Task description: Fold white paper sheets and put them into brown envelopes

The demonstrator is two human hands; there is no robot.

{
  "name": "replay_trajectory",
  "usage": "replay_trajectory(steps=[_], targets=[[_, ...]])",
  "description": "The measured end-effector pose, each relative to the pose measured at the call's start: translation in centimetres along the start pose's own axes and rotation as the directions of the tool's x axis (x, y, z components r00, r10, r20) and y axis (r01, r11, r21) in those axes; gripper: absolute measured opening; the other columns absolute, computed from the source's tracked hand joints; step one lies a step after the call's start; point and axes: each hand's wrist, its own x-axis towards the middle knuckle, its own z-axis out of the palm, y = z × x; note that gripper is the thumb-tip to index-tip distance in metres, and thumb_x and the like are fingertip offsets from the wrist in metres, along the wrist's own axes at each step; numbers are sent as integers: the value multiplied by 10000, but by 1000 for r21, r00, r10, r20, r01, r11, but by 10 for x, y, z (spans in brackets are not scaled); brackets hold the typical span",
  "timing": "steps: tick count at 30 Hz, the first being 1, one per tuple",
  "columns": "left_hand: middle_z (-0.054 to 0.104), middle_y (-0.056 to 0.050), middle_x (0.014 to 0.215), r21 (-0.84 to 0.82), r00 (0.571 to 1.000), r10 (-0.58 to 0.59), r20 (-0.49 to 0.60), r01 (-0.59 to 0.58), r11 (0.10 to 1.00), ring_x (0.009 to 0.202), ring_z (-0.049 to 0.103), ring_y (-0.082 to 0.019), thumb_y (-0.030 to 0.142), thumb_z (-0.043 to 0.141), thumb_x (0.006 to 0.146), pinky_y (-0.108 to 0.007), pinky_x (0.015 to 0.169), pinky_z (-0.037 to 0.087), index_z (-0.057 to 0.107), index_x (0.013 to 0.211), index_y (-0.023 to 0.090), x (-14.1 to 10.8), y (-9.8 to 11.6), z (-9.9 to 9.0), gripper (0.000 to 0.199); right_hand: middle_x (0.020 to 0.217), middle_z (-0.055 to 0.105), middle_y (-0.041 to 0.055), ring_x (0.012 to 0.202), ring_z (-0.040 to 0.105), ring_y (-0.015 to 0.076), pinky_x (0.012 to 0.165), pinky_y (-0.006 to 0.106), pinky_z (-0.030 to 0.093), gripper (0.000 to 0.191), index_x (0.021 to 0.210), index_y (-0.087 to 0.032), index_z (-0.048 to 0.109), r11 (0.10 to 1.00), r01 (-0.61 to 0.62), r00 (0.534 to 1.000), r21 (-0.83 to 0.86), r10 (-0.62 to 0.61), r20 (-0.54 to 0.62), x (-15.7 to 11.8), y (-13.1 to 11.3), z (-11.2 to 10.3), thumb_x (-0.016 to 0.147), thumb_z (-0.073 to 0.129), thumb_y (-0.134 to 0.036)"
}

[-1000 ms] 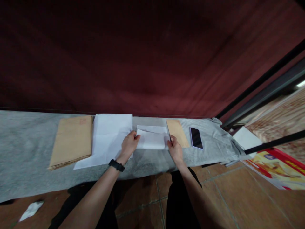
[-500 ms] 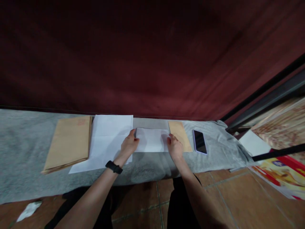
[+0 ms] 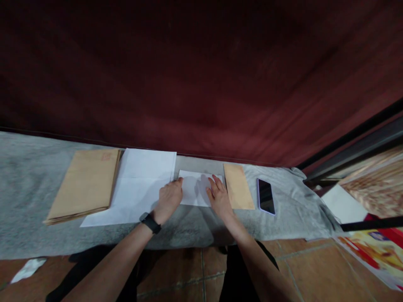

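A folded sheet of white paper lies on the grey cloth in front of me. At its left edge is my left hand, fingers curled closed on the paper, with a black watch on that wrist. My right hand rests over the paper's right part, fingers spread and flat against it. Just right of that hand lies a single brown envelope. Larger white sheets with a crease across them lie to the left, partly under my left hand and partly under a stack of brown envelopes.
A phone with a pale purple case lies right of the single envelope. The grey cloth covers a narrow bench against a dark red curtain. At right are a dark metal frame and a colourful box on the tiled floor.
My right hand has moved left from the folded paper's right edge onto its surface, and its fingers have spread. My left hand stays at the left edge. The view has shifted slightly.
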Motion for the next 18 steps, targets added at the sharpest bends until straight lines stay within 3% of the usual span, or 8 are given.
replay_trajectory(steps=[4, 8, 11, 14, 18], targets=[[720, -213, 1038, 36, 998, 38, -52, -37, 999, 994, 710, -326, 130, 291, 990, -452, 853, 542, 586, 1365, 105, -6, 6, -2, 478, 1655, 312, 98, 1536, 272, 279, 1246, 519, 272, 522, 1564, -198, 374, 998, 13, 995, -66, -7, 101, -7, -5, 17, 1061, 378, -336], [669, -221, 1219, 62, 979, 83, -185, -72, 995, 1157, 641, -342, 65, 355, 932, -488, 993, 492, 658, 1263, 132, -8, 10, 0, 453, 1648, 312, 102, 1529, 293, 281, 1255, 518, 247, 534, 1570, -193, 371, 991, 12, 993, -136, 4, 117, -14, -7, 25, 1067, 389, -372], [568, -212, 1429, 41, 943, 217, -253, -214, 976, 1344, 524, -328, 88, 373, 934, -483, 1112, 428, 600, 1354, 116, -5, 15, 18, 478, 1640, 321, 109, 1525, 305, 273, 1248, 511, 265, 528, 1564, -183, 381, 984, 12, 993, -176, 9, 121, -15, -10, 24, 1072, 371, -376], [428, -172, 1584, 18, 887, 379, -265, -388, 921, 1487, 361, -302, 219, 377, 989, -485, 1191, 352, 492, 1466, 101, -5, 27, 43, 505, 1631, 338, 122, 1527, 302, 261, 1249, 497, 268, 512, 1549, -156, 405, 982, 3, 990, -186, 24, 141, -13, -11, 20, 1073, 351, -337], [397, -171, 1604, 61, 885, 396, -244, -393, 917, 1519, 306, -292, 222, 316, 1006, -497, 1236, 267, 432, 1510, 69, -7, 44, 66, 540, 1564, 462, 143, 1492, 376, 227, 1243, 457, 302, 502, 1484, -108, 499, 995, -59, 991, -77, 67, 115, 1, -13, 17, 1074, 260, -271]])
